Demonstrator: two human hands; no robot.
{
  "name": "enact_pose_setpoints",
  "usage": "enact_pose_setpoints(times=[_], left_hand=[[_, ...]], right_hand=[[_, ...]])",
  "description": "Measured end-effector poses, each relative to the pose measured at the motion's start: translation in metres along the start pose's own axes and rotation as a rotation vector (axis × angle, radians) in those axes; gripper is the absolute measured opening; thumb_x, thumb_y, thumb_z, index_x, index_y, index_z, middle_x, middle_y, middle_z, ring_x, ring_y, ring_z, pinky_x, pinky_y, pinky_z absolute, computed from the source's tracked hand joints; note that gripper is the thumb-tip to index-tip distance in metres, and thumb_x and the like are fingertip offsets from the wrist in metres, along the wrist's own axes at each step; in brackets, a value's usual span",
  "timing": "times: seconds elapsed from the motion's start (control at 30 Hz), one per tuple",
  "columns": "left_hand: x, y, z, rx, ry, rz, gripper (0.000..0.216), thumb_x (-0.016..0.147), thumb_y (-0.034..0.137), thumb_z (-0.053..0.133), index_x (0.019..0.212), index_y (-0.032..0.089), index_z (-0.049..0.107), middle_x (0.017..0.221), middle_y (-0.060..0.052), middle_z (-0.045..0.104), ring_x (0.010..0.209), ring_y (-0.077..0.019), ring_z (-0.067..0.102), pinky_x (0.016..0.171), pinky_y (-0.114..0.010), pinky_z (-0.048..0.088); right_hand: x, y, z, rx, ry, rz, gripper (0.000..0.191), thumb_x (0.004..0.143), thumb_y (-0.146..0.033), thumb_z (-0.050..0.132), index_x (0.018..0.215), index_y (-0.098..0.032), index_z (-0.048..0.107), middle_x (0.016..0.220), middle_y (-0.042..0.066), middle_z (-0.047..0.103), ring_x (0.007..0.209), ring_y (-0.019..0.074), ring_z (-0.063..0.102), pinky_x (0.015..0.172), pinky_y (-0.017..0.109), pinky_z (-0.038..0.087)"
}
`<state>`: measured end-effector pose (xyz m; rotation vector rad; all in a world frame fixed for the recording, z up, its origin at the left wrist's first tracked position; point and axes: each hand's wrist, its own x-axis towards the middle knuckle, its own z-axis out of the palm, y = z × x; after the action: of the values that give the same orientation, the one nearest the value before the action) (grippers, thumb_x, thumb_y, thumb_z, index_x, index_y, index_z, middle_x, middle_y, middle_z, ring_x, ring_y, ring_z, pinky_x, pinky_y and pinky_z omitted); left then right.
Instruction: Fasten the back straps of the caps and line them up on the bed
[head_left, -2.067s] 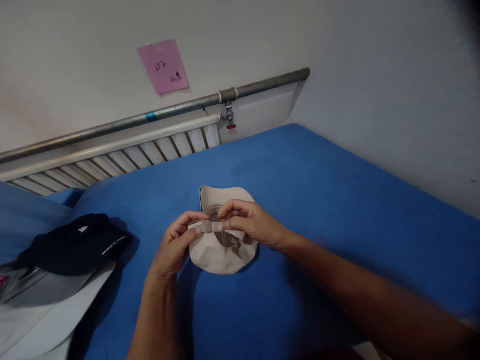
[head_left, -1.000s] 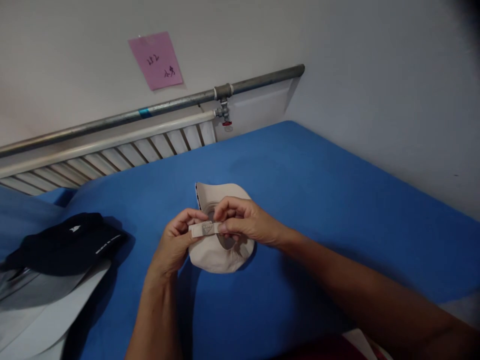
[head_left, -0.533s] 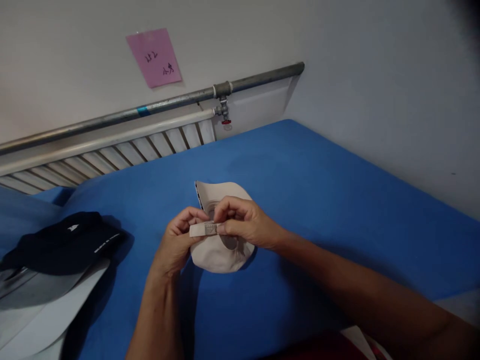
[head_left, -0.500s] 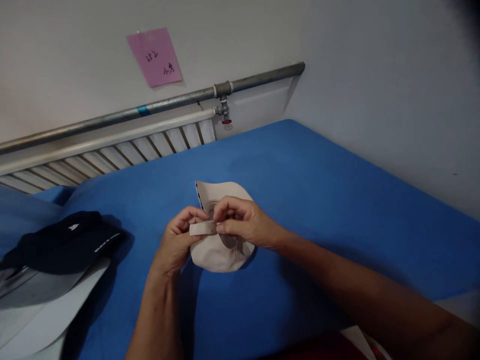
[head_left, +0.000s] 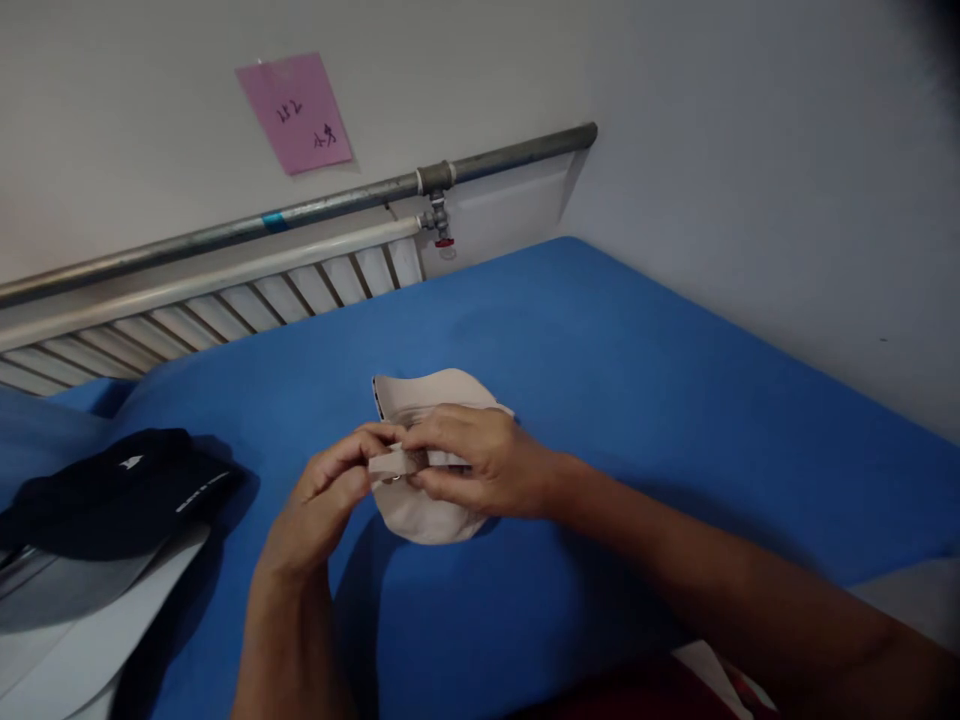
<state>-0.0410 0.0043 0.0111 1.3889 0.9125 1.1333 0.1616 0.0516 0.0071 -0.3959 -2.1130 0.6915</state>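
A cream baseball cap (head_left: pixel 427 515) rests on the blue cover, its brim pointing away from me. Between my hands is the cap's back strap (head_left: pixel 388 465), raised above the crown. My left hand (head_left: pixel 322 490) pinches the strap's left end with thumb and fingers. From the right, my right hand (head_left: pixel 480 458) grips the strap near its middle, where a small buckle or fold partly shows. The fingers hide part of the cap's opening.
Dark navy cap (head_left: pixel 127 490) lies at the left on a stack of grey and white caps (head_left: pixel 105 620). Behind the blue-covered surface (head_left: pixel 637 370) run a radiator (head_left: pixel 247 305), a metal pipe (head_left: pixel 337 200) and a red-handled valve (head_left: pixel 444 242). A pink note (head_left: pixel 296 115) hangs on the wall.
My left hand has shifted left and slightly down along the strap. My right hand has turned more over the cap, with its fingers covering more of it. The view has shifted slightly.
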Motion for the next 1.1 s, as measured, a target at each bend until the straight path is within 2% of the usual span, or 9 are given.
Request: enact_pose_setpoints(times=[0.07, 0.13, 0.27, 0.5, 0.63, 0.77, 0.97, 1.1], left_hand=[[-0.002, 0.001, 0.000, 0.099, 0.004, -0.023, 0.023, 0.084, 0.033, 0.064, 0.068, 0.018, 0.064, 0.102, -0.007, 0.061, 0.091, -0.0198, 0.055, 0.078, -0.028, 0.044], [-0.004, 0.000, 0.000, 0.109, 0.005, -0.035, 0.021, 0.085, 0.026, 0.063, 0.066, 0.018, 0.063, 0.100, -0.005, 0.061, 0.090, -0.0183, 0.054, 0.079, -0.028, 0.043], [-0.007, 0.000, -0.003, 0.022, 0.005, -0.028, 0.023, 0.085, 0.027, 0.062, 0.063, 0.019, 0.062, 0.101, -0.003, 0.061, 0.089, -0.0176, 0.054, 0.076, -0.027, 0.043], [-0.005, 0.001, -0.003, 0.004, 0.003, -0.046, 0.025, 0.083, 0.024, 0.062, 0.060, 0.018, 0.058, 0.098, -0.005, 0.064, 0.085, -0.0184, 0.054, 0.074, -0.029, 0.041], [-0.001, -0.002, -0.001, 0.019, 0.021, -0.052, 0.026, 0.083, 0.024, 0.062, 0.059, 0.017, 0.055, 0.093, -0.005, 0.064, 0.083, -0.0179, 0.053, 0.073, -0.029, 0.041], [0.002, -0.001, 0.003, 0.002, 0.055, -0.061, 0.028, 0.081, 0.023, 0.066, 0.058, 0.016, 0.052, 0.088, -0.004, 0.065, 0.077, -0.0153, 0.053, 0.068, -0.026, 0.041], [0.000, -0.003, 0.004, -0.024, 0.055, -0.003, 0.031, 0.080, 0.023, 0.067, 0.056, 0.015, 0.050, 0.089, -0.005, 0.066, 0.080, -0.0169, 0.056, 0.071, -0.028, 0.043], [-0.001, -0.006, 0.004, -0.039, -0.011, 0.043, 0.028, 0.082, 0.020, 0.065, 0.059, 0.016, 0.050, 0.088, -0.004, 0.066, 0.080, -0.0158, 0.055, 0.071, -0.028, 0.042]], right_hand=[[0.000, -0.001, -0.001, -0.028, 0.003, -0.044, 0.026, 0.083, -0.016, 0.056, 0.108, -0.021, 0.063, 0.088, 0.003, 0.068, 0.081, 0.0151, 0.063, 0.080, 0.029, 0.050], [0.000, -0.002, -0.002, -0.034, 0.018, -0.064, 0.026, 0.083, -0.015, 0.055, 0.106, -0.021, 0.064, 0.088, 0.003, 0.068, 0.081, 0.0151, 0.063, 0.080, 0.029, 0.050], [0.000, -0.004, -0.005, -0.059, 0.024, -0.054, 0.020, 0.079, -0.013, 0.056, 0.097, -0.020, 0.063, 0.087, 0.003, 0.068, 0.079, 0.0151, 0.063, 0.077, 0.028, 0.051], [0.000, -0.003, -0.007, -0.042, 0.024, -0.016, 0.020, 0.076, -0.010, 0.057, 0.093, -0.019, 0.062, 0.085, 0.002, 0.068, 0.077, 0.0145, 0.062, 0.076, 0.027, 0.050], [0.001, -0.001, -0.006, 0.004, 0.027, 0.088, 0.021, 0.074, -0.010, 0.059, 0.092, -0.020, 0.063, 0.086, 0.001, 0.068, 0.077, 0.0143, 0.062, 0.075, 0.027, 0.049], [0.002, -0.001, -0.008, 0.129, -0.014, 0.256, 0.023, 0.070, -0.009, 0.065, 0.091, -0.020, 0.063, 0.084, -0.001, 0.066, 0.076, 0.0126, 0.060, 0.072, 0.025, 0.047], [0.006, -0.005, -0.013, 0.423, -0.048, 0.506, 0.042, 0.066, -0.032, 0.080, 0.102, -0.020, 0.062, 0.089, -0.001, 0.061, 0.081, 0.0130, 0.058, 0.071, 0.026, 0.046], [0.007, -0.004, -0.015, 0.518, -0.164, 0.575, 0.023, 0.072, -0.032, 0.075, 0.086, -0.017, 0.064, 0.072, -0.003, 0.058, 0.064, 0.0087, 0.052, 0.059, 0.021, 0.041]])
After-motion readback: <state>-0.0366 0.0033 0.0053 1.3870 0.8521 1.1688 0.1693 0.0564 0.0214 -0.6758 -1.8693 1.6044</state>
